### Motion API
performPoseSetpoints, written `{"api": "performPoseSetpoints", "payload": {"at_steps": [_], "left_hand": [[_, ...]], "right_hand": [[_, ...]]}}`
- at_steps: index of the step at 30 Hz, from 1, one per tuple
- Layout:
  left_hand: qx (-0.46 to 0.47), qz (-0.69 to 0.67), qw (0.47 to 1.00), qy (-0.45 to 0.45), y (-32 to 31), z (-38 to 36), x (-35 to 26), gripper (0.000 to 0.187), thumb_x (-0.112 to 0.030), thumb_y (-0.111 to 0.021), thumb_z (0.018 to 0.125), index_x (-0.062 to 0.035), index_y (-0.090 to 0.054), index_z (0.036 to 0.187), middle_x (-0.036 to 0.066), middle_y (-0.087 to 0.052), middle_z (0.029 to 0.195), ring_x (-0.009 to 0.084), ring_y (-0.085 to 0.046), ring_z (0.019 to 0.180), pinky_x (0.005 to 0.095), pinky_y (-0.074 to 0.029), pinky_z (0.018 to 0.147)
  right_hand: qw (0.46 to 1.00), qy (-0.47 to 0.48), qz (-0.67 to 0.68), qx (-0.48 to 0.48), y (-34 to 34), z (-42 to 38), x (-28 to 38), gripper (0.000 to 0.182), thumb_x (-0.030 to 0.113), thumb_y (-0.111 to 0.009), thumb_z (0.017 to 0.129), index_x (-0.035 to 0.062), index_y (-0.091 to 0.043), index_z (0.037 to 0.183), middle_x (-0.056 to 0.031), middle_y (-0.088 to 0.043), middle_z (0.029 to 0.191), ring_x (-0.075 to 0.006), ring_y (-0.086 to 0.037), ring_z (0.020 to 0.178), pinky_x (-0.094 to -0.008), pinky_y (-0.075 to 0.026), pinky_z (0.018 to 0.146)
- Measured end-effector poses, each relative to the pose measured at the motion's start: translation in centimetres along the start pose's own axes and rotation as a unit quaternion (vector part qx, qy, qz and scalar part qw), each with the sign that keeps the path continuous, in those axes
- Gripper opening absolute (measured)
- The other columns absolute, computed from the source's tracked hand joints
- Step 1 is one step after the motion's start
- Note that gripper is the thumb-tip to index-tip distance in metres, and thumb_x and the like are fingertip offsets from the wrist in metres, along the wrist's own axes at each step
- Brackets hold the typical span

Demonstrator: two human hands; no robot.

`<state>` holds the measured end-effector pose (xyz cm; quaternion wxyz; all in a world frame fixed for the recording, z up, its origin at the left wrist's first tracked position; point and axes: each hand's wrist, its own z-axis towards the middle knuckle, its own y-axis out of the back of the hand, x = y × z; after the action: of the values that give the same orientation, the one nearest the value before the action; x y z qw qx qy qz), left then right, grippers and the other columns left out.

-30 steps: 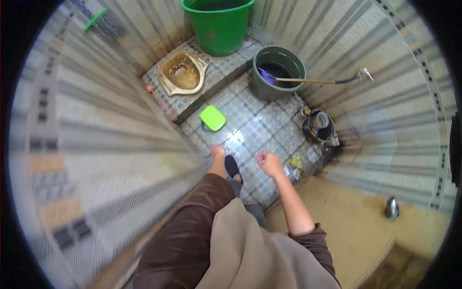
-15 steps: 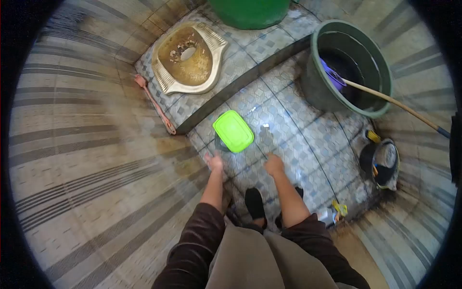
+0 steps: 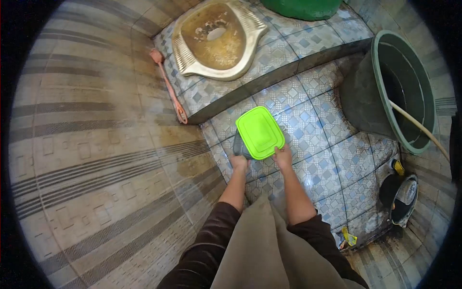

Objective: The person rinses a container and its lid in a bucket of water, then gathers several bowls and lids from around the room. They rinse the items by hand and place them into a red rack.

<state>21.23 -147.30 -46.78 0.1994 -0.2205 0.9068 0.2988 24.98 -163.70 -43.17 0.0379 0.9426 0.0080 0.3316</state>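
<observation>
A box with a bright green lid (image 3: 260,132) is on the tiled floor in front of me, its dark see-through side showing at the left. My left hand (image 3: 239,163) is closed at the lower left corner of the box, the fingertips partly hidden beneath it. At the lid's lower right corner, my right hand (image 3: 283,156) grips the edge with thumb and fingers.
Ahead is a squat toilet (image 3: 219,41) on a raised tiled step (image 3: 288,67). A pink brush (image 3: 168,89) leans by the left wall. At right stand a large grey-green bucket (image 3: 361,96) with a wooden stick (image 3: 418,124) and a small black bucket (image 3: 404,200). A green tub (image 3: 303,7) stands behind.
Both hands have reached forward from short of the box and now hold its near corners. The view has shifted closer to the floor, and my feet are no longer visible.
</observation>
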Motion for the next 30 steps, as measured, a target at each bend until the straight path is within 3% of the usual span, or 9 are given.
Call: {"api": "performPoseSetpoints", "payload": {"at_steps": [3, 7, 16, 18, 20, 22, 24, 26, 30], "left_hand": [[0.051, -0.118, 0.992, 0.001, 3.7, -10.7, -4.8, 0.033, -0.012, -0.038, 0.084, -0.0102, -0.030, 0.116, 0.010, -0.041, 0.113, 0.0249, -0.047, 0.095, 0.0331, -0.050, 0.056], [0.062, -0.183, 0.981, -0.034, 10.3, -21.7, -9.8, 0.029, -0.011, -0.037, 0.084, -0.0091, -0.030, 0.112, 0.011, -0.041, 0.111, 0.0249, -0.048, 0.094, 0.0350, -0.051, 0.057], [0.128, -0.152, 0.965, -0.169, 27.8, -47.3, -19.9, 0.035, -0.006, -0.040, 0.077, -0.0129, -0.025, 0.108, 0.010, -0.041, 0.104, 0.0209, -0.051, 0.088, 0.0370, -0.050, 0.060], [0.135, -0.161, 0.962, -0.177, 31.0, -52.7, -20.4, 0.043, -0.006, -0.044, 0.074, -0.0138, -0.023, 0.110, 0.009, -0.041, 0.104, 0.0203, -0.051, 0.088, 0.0369, -0.050, 0.060], [0.159, -0.195, 0.949, -0.191, 34.0, -56.3, -19.3, 0.050, -0.007, -0.046, 0.070, -0.0136, -0.022, 0.114, 0.010, -0.041, 0.105, 0.0206, -0.051, 0.087, 0.0402, -0.049, 0.064], [0.186, -0.218, 0.941, -0.184, 36.8, -59.6, -17.7, 0.056, -0.009, -0.048, 0.068, -0.0135, -0.021, 0.117, 0.010, -0.041, 0.105, 0.0212, -0.050, 0.088, 0.0430, -0.047, 0.068], [0.162, -0.224, 0.941, -0.198, 39.4, -61.8, -15.1, 0.054, -0.013, -0.043, 0.075, -0.0137, -0.017, 0.123, 0.010, -0.041, 0.104, 0.0181, -0.048, 0.086, 0.0419, -0.048, 0.065], [0.176, -0.189, 0.951, -0.168, 41.8, -64.7, -12.4, 0.055, -0.014, -0.044, 0.074, -0.0137, -0.020, 0.123, 0.010, -0.041, 0.103, 0.0182, -0.047, 0.087, 0.0415, -0.048, 0.065], [0.146, -0.171, 0.964, -0.140, 46.6, -69.4, -4.5, 0.056, -0.015, -0.049, 0.067, -0.0126, -0.030, 0.119, 0.006, -0.037, 0.111, 0.0212, -0.044, 0.096, 0.0453, -0.047, 0.067]], "right_hand": [[0.986, 0.075, 0.134, -0.066, 2.9, -5.9, 3.5, 0.023, 0.012, -0.048, 0.082, 0.0070, -0.043, 0.103, -0.0052, -0.052, 0.089, -0.0154, -0.052, 0.078, -0.0282, -0.048, 0.058], [0.946, 0.217, 0.207, -0.124, 9.1, -21.1, 14.2, 0.020, 0.007, -0.044, 0.084, 0.0036, -0.042, 0.103, -0.0038, -0.053, 0.090, -0.0100, -0.051, 0.074, -0.0231, -0.044, 0.052], [0.939, 0.298, 0.168, -0.023, 19.5, -48.5, 32.8, 0.012, -0.002, -0.044, 0.079, 0.0027, -0.044, 0.089, -0.0054, -0.056, 0.087, -0.0132, -0.057, 0.074, -0.0265, -0.047, 0.060], [0.807, 0.557, -0.121, -0.157, 21.4, -51.8, 35.0, 0.013, -0.008, -0.044, 0.073, 0.0001, -0.046, 0.084, -0.0106, -0.059, 0.086, -0.0221, -0.059, 0.078, -0.0322, -0.047, 0.068], [0.656, 0.709, -0.189, -0.174, 23.0, -54.6, 37.1, 0.018, -0.008, -0.045, 0.070, -0.0004, -0.049, 0.085, -0.0137, -0.059, 0.088, -0.0297, -0.058, 0.085, -0.0349, -0.044, 0.075], [0.723, 0.649, -0.162, -0.171, 23.6, -58.3, 38.3, 0.014, -0.004, -0.045, 0.075, -0.0003, -0.049, 0.088, -0.0114, -0.058, 0.084, -0.0242, -0.058, 0.080, -0.0316, -0.044, 0.072], [0.784, 0.612, -0.009, -0.107, 23.7, -60.4, 38.5, 0.009, 0.001, -0.044, 0.080, -0.0006, -0.047, 0.089, -0.0062, -0.053, 0.080, -0.0161, -0.052, 0.072, -0.0276, -0.042, 0.069], [0.745, 0.652, 0.137, -0.004, 22.7, -64.3, 39.6, 0.012, 0.008, -0.043, 0.084, -0.0013, -0.046, 0.090, -0.0027, -0.047, 0.078, -0.0111, -0.044, 0.068, -0.0242, -0.039, 0.066], [0.670, 0.724, 0.003, 0.164, 21.4, -70.1, 40.8, 0.017, 0.016, -0.047, 0.082, -0.0016, -0.049, 0.082, -0.0032, -0.049, 0.073, -0.0101, -0.044, 0.065, -0.0216, -0.036, 0.061]]}}
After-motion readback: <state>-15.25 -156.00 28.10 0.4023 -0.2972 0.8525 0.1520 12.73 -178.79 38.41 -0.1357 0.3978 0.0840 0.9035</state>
